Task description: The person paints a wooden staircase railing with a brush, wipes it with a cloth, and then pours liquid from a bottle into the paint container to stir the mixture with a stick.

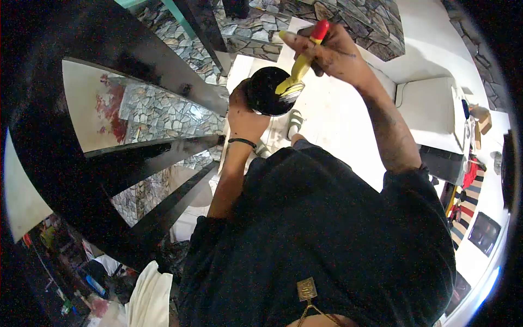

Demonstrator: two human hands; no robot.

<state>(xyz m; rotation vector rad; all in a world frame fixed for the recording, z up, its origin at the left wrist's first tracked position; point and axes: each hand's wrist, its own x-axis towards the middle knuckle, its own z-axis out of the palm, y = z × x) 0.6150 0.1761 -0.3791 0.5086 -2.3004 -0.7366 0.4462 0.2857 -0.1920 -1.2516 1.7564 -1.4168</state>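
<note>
A round black container (266, 94) is gripped at its left side by my left hand (248, 117), whose fingers curl around it. Its inside looks dark, and I cannot tell how full it is. In my right hand (335, 54) is a paintbrush (300, 67) with a yellow handle and a red end, pinched between the fingers. The brush head points down over the container's right rim; whether it touches the rim is unclear. Dark smudges mark my right hand and forearm.
Dark glossy slats (158, 144) of a large frame stand close on my left. Stone-patterned panels (261, 30) lie beyond. To the right is a white padded seat (430, 111). A sandalled foot (295, 124) is on the pale floor below. A white cloth (151, 297) hangs at lower left.
</note>
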